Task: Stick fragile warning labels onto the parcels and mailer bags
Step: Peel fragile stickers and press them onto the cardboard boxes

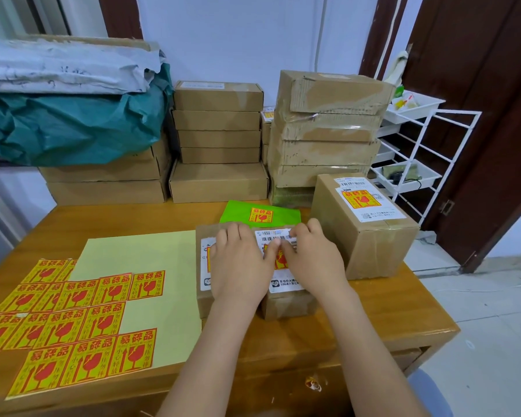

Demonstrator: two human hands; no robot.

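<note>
Two small brown parcels lie side by side on the wooden table (373, 314). My left hand (241, 260) lies flat on the left parcel (203, 302). My right hand (310, 257) presses on the right parcel (286, 305), over its white shipping label. A yellow-and-red fragile label (281, 260) shows between my thumbs on that parcel. A larger box (370, 233) to the right carries a fragile label. Behind my hands a green mailer bag (238, 213) carries one too. Sheets of unused fragile labels (82, 326) lie at the left on pale yellow backing.
Stacks of brown cartons (218, 139) and taped boxes (325, 136) line the back of the table. Grey and teal mailer bags (73, 115) are piled at the back left. A white wire rack (418, 158) stands to the right by a dark door.
</note>
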